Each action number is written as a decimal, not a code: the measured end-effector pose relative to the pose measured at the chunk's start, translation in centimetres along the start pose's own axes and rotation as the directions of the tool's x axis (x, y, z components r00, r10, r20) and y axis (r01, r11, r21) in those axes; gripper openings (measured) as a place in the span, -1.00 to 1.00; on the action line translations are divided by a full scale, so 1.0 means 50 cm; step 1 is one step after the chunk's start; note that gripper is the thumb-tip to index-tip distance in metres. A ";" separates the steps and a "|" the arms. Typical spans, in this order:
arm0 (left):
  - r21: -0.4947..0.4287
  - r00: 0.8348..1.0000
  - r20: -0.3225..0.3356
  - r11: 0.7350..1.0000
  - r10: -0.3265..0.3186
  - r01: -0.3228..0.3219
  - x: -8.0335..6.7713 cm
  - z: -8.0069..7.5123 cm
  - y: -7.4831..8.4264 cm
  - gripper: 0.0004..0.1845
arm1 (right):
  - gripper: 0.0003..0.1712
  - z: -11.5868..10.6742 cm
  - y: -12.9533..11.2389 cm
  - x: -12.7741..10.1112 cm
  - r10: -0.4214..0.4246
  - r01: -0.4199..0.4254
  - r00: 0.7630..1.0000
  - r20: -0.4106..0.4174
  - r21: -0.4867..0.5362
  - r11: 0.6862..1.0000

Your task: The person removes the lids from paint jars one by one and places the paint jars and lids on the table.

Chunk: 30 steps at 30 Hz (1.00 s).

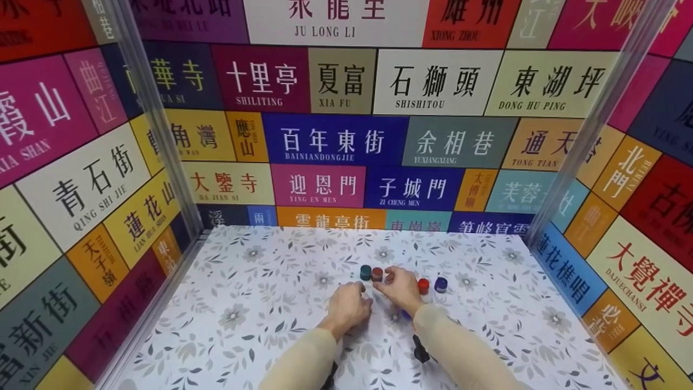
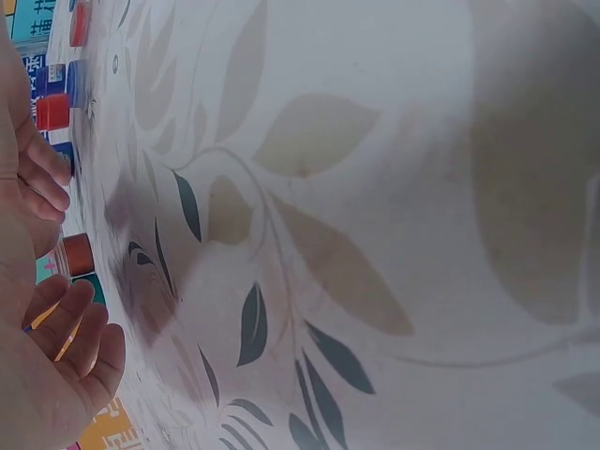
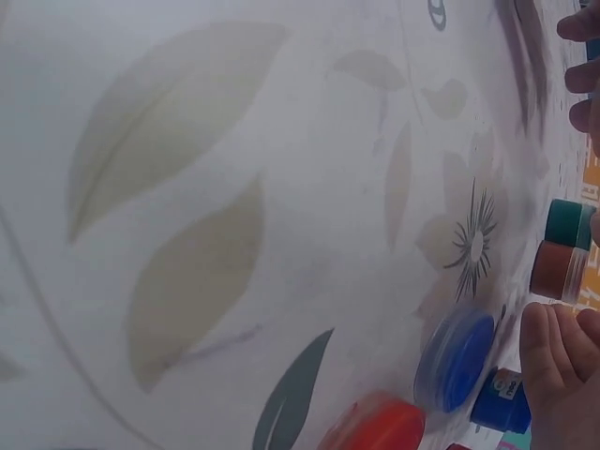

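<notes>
Two hands are resting beside small paint pots.

The left hand [image 1: 346,306] is lying loosely curled, holding nothing; the right hand [image 1: 399,287] is touching the brown pot [image 1: 377,274], its grip unclear.

small paint pots [image 1: 377,274], upright, apparently capped, clustered mid-table

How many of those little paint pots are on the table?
4 show from the head view: green pot and brown pot before the right hand, red pot and blue pot to its right. Hands may hide more.
</notes>
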State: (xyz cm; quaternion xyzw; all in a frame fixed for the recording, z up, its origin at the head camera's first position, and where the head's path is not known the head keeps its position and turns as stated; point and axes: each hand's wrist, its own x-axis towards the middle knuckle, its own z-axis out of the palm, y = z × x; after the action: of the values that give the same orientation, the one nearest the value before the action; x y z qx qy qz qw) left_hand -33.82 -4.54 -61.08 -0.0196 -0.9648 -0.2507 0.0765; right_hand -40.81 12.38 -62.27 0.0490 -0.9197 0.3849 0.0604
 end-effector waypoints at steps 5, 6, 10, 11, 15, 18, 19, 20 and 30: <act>0.009 1.000 -0.001 1.000 0.004 -0.004 0.001 0.001 -0.004 -0.68 | -0.38 0.012 -0.006 0.005 0.043 -0.043 0.999 -0.005 -0.030 0.999; 0.011 1.000 -0.003 1.000 0.006 -0.006 0.000 0.002 -0.006 -0.68 | -0.38 0.014 -0.007 0.006 0.055 -0.055 0.998 -0.007 -0.040 0.998; 0.009 0.999 -0.023 1.000 0.029 -0.029 -0.004 0.001 -0.011 -0.69 | -0.36 0.022 -0.011 0.008 0.089 -0.090 0.996 -0.026 -0.065 0.994; 0.005 0.999 -0.028 0.999 0.035 -0.035 -0.005 0.000 -0.012 -0.70 | -0.36 0.024 -0.012 0.008 0.090 -0.092 0.995 -0.032 -0.067 0.993; -0.018 0.998 -0.036 0.999 0.049 -0.050 -0.009 -0.004 -0.016 -0.70 | -0.42 0.032 -0.018 0.008 0.104 -0.108 0.994 -0.043 -0.079 0.991; -0.022 0.998 -0.035 0.998 0.055 -0.056 -0.010 -0.006 -0.019 -0.71 | -0.50 0.037 -0.024 0.011 0.100 -0.106 0.993 -0.064 -0.098 0.989; -0.020 0.997 -0.039 0.998 0.059 -0.060 -0.010 -0.005 -0.020 -0.71 | -0.52 0.039 -0.026 0.011 0.095 -0.102 0.993 -0.072 -0.100 0.990; -0.021 0.997 -0.049 0.998 0.066 -0.067 -0.010 -0.006 -0.021 -0.71 | -0.54 0.041 -0.027 0.013 0.085 -0.093 0.993 -0.082 -0.104 0.990; -0.016 0.999 -0.022 0.999 0.050 -0.050 -0.017 -0.011 -0.023 -0.72 | -0.62 0.061 -0.033 0.018 0.064 -0.077 0.990 -0.125 -0.101 0.992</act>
State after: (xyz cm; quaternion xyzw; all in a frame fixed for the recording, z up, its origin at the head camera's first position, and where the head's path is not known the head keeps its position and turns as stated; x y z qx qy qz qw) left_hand -33.00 -5.83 -61.27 -0.0417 -0.9611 -0.2568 0.0930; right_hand -41.72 9.02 -63.13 -0.0104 -0.9345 0.3401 0.1049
